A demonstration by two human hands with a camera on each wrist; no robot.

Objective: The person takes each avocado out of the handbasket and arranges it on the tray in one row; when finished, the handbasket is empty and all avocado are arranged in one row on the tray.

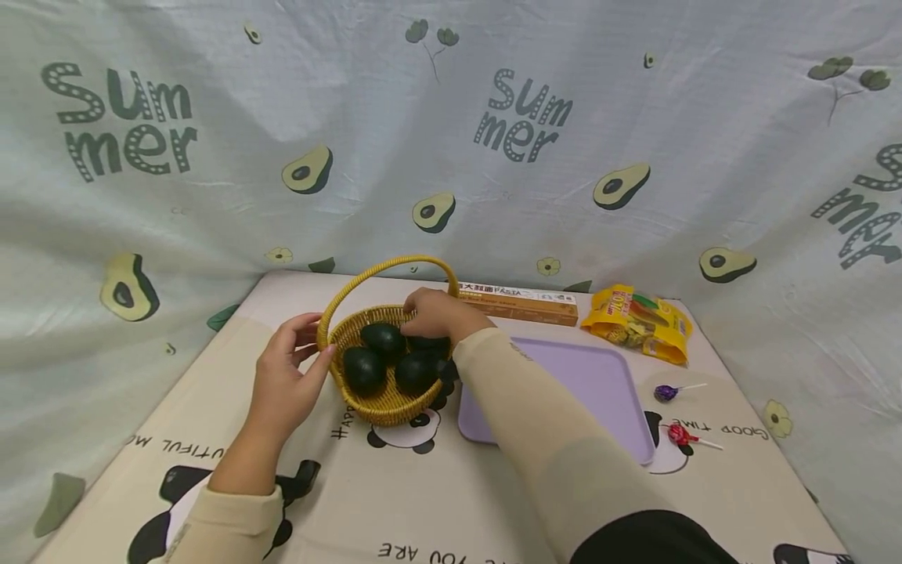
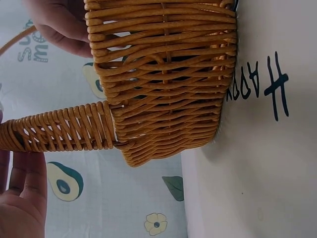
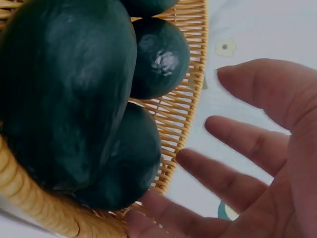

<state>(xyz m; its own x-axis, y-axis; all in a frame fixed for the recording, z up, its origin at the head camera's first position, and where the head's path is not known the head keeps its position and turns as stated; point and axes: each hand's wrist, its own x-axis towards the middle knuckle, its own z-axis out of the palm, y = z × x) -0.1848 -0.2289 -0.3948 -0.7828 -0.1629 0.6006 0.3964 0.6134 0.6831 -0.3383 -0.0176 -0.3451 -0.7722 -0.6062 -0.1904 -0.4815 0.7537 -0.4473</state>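
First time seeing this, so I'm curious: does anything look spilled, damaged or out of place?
Nothing looks spilled or damaged; the dark green oval fruits sit inside the round yellow woven basket. Mildly odd: a purple-wrapped lollipop and a red-wrapped lollipop lie loose beside the rectangular lilac tray, not on it.

Four glossy dark green oval fruits [image 1: 364,371] lie clustered inside an upright yellow wicker basket [image 1: 386,411] with an arched handle [image 1: 395,265].
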